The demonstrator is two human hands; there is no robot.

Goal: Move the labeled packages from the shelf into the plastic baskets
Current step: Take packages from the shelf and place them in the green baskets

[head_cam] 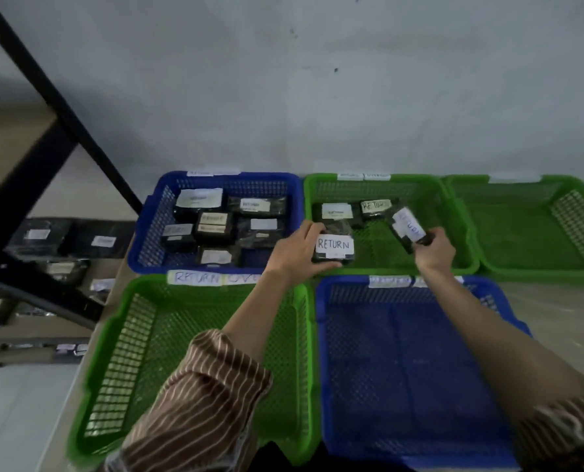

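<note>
Sleeves: brown cloth with pale stripes point(202, 396), rolled above both forearms, lowest in the head view.
Near baskets: green basket point(120, 352) under the left forearm, blue basket point(402, 369) under the right; both hold no packages that I can see; paper tags on their far rims, the green one reading RETURN.
Left hand: left hand point(295, 252) reaches over the near rim of the far green basket point(453, 233); fingers curled over the top of a black package point(333, 247), thumb under its near edge. White label on it reads RETURN.
Right hand: right hand point(435, 250) over the same basket; fingers and thumb pinch the near end of a second black package point(406, 228), which is tilted, label end raised toward the wall. Label blurred, seems to read RETURN.
Far green basket contents: two more labeled packages point(355, 211) lying flat along its far side.
Far blue basket: far blue basket point(147, 233), left of the green one, several labeled black packages laid close together.
Rightmost basket: another green basket point(528, 233), nothing seen inside.
Shelf: black-framed shelf point(45, 206) at left; more labeled packages point(69, 238) lie on its boards.
</note>
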